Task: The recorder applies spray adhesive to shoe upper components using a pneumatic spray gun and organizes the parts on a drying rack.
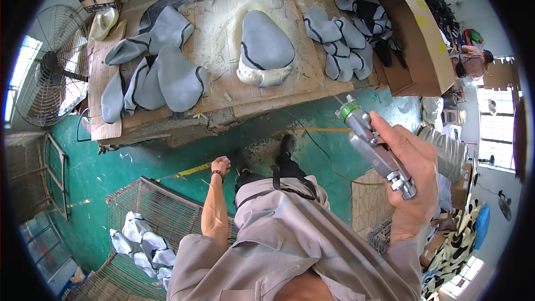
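Note:
My right hand [409, 167] grips a metal spray gun [373, 145] with a green cap, raised at the right above the green floor. Hanging down by my side, my left hand [220, 165] is a loose fist holding nothing, a dark band on its wrist. Ahead stands a dusty wooden workbench [223, 100]. A grey foam piece [265, 42] with dark seams lies at its middle on a white form. Grey pieces [159, 72] lie in a pile at the bench's left, and several more grey pieces [343, 42] lie at its right.
A wire cage basket [142, 212] at lower left holds white and grey pieces [142, 245]. A large cardboard box [415, 33] of dark pieces sits at the right. A standing fan [50, 72] is at the left. Another person [471, 61] sits far right.

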Tool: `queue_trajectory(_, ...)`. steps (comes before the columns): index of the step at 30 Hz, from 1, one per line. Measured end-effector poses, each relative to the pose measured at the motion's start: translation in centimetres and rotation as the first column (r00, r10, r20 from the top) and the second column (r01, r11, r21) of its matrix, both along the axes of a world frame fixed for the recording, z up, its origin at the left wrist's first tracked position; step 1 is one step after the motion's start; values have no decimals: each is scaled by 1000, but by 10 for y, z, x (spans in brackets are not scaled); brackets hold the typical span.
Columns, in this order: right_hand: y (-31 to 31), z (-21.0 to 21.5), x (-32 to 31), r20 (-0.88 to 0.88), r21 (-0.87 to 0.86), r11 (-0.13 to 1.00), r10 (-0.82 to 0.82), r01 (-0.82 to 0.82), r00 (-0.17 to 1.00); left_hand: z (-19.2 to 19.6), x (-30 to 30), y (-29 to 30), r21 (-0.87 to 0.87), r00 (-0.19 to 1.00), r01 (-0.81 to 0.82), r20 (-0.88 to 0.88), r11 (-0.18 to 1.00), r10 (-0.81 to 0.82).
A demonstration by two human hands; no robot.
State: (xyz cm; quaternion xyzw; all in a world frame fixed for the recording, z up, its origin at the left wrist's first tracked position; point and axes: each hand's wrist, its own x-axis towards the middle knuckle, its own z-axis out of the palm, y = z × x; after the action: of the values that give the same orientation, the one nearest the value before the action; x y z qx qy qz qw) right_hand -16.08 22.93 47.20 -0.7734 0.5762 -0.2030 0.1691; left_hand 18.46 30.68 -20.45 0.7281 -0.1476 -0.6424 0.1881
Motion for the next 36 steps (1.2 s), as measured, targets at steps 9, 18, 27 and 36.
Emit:
queue_trajectory(9,24,16,83,-186,27,991,131,-128,974,-30,28,54,55,1000,18,-24,998,-16)
queue_trajectory(18,63,22,84,-346,44,982,188,-185,919,-36,30,104,201,999,-38,-20,979,43)
queue_trajectory(27,77,-4,-15,-102,7,999,-31,32,994,68,-44,-54,-676,965,111,249,728,84)
queue_trajectory(36,57,-33,-144,114,124,989,-90,76,989,269,-170,-299,-565,511,772,824,292,244)
